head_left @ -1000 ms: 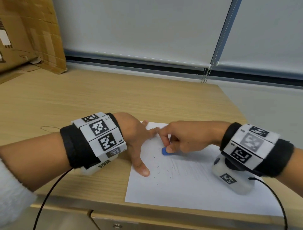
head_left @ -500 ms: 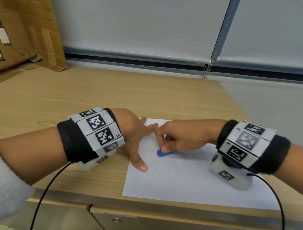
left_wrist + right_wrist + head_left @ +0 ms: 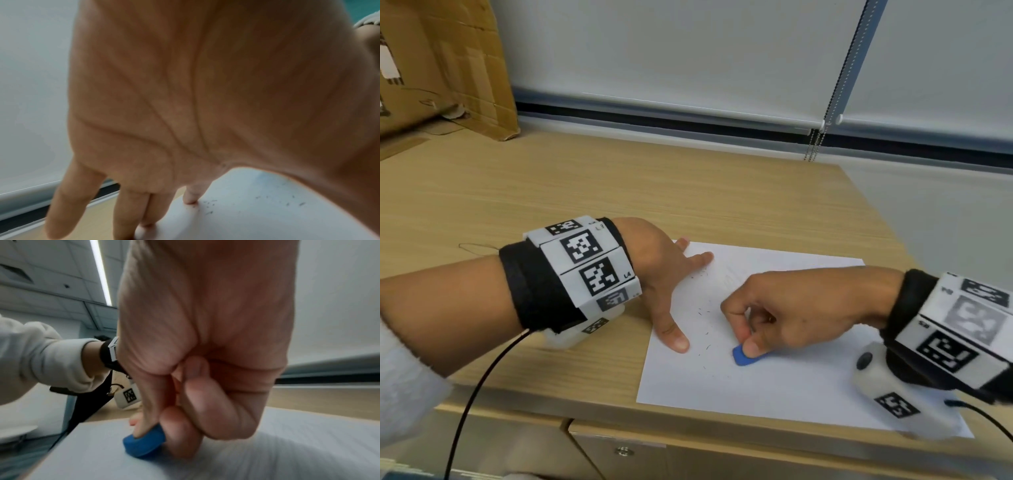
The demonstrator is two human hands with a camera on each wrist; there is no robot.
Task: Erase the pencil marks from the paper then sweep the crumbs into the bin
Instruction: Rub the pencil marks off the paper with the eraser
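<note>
Fingers (image 3: 180,431) of the right hand (image 3: 801,311) are curled and pinch a small blue eraser (image 3: 743,356), with the thumb on its near side; its rounded tip pokes out below them and touches the paper (image 3: 774,387). Straight, spread fingers (image 3: 65,204) of the left hand (image 3: 664,274) press flat on the left edge of the sheet, and the thumb points toward the eraser. Small dark crumbs (image 3: 703,310) lie between both hands. This white smooth sheet lies on a light wooden table (image 3: 619,192) with fine grain.

open desk (image 3: 619,192) beyond paper (image 3: 774,394), cardboard box (image 3: 448,68) far left corner
</note>
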